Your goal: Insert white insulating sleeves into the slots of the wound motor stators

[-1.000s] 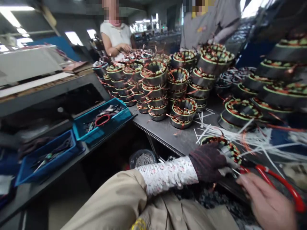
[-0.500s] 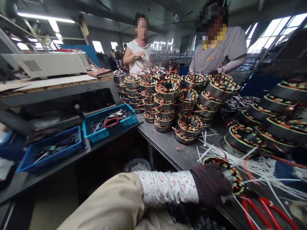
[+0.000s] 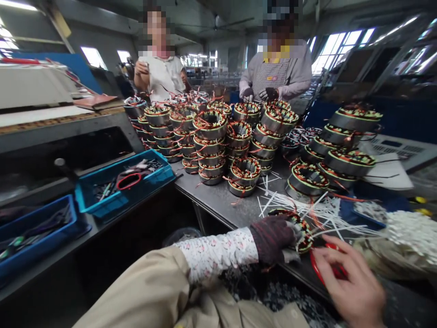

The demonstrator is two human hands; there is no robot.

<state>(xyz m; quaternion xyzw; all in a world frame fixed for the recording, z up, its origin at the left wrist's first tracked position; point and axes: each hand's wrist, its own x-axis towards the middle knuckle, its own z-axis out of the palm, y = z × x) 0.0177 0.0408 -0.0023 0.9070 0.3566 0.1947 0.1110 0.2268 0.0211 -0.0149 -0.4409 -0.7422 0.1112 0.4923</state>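
Observation:
My left hand (image 3: 275, 239), in a dark knitted glove with bare fingertips, holds a motor stator (image 3: 303, 234) at the near table edge. Its fingers wrap over the ring, hiding much of it. My bare right hand (image 3: 353, 280) reaches in from the lower right, fingers stretched out and slightly apart. Under and between those fingers lie the red handles of pliers (image 3: 317, 268); whether they touch cannot be made out. Thin white strips (image 3: 319, 209) lie scattered beyond the stator, beside another stator (image 3: 309, 178) wound with orange wire.
Stacks of stators (image 3: 210, 152) fill the table's far side, more standing at the right (image 3: 350, 161). Two people stand behind them. On the left are a teal tray (image 3: 99, 207) and a blue tray (image 3: 41, 246) with tools. White pieces (image 3: 411, 232) heap at right.
My right hand has come into view over the red pliers, which lay untouched before. The view has swung right. My left hand stays on the stator.

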